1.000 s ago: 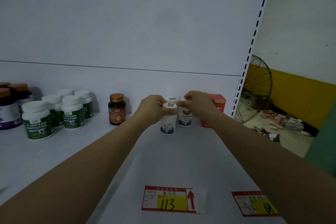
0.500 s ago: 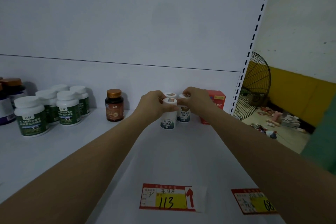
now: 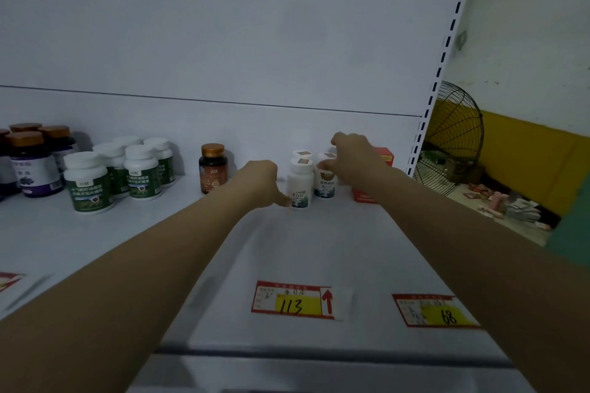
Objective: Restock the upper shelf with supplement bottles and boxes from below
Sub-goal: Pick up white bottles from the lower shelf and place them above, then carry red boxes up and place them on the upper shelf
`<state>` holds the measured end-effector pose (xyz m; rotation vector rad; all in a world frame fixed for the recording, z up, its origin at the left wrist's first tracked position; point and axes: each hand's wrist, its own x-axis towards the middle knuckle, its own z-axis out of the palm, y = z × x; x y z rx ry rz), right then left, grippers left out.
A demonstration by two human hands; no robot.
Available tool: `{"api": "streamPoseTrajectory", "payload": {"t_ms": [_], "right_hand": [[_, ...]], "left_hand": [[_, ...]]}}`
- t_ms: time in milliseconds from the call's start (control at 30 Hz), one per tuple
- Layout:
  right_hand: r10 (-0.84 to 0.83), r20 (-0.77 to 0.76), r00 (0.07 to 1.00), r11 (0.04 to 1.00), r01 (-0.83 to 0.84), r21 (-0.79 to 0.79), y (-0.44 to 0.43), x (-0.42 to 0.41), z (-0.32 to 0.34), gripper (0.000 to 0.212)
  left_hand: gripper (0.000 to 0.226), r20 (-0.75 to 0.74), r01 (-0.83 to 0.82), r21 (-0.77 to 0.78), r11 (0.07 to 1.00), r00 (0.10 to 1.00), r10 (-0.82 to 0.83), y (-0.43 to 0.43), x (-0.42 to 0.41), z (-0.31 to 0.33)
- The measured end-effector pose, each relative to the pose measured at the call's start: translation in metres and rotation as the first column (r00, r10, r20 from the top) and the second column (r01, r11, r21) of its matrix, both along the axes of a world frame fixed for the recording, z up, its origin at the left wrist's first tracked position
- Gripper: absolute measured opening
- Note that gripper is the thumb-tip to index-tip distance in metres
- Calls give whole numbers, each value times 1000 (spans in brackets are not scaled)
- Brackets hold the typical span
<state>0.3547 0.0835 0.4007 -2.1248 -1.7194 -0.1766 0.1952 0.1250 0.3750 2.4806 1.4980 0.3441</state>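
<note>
White bottles (image 3: 300,183) stand between amber bottle (image 3: 213,169) and red box (image 3: 384,156); right hand (image 3: 354,158) pinches one.

I can't see the left hand's (image 3: 260,180) fingers; they curl behind its back, so its hold on the front white bottle (image 3: 300,183) is unclear. The right hand (image 3: 352,156) covers much of the red box (image 3: 384,155), and I can't make out its grip either. A dark bottle (image 3: 3,169) and a price tag (image 3: 8,279) are cut off by the left edge. The bottle print is too small to read.
</note>
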Motion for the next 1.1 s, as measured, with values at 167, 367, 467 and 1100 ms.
{"api": "streamPoseTrajectory", "payload": {"t_ms": [167,367,467,1100], "right_hand": [[31,111,993,994,-19,-103,-26,-16,8,40],[59,152,987,985,-33,-167,-67,-39,9,39],[53,161,986,987,-27,-159,-99,-56,10,38],[-110,-140,984,971,76,-227,-304,-212,-132,36]], "left_hand": [[51,-87,-43,64,997,995,49,-25,-20,7],[49,-85,-57,90,994,994,64,-59,-46,16],[45,-83,-36,100,994,996,44,-82,-66,19],[24,79,143,14,990,987,-144,-259,-233,-127]]}}
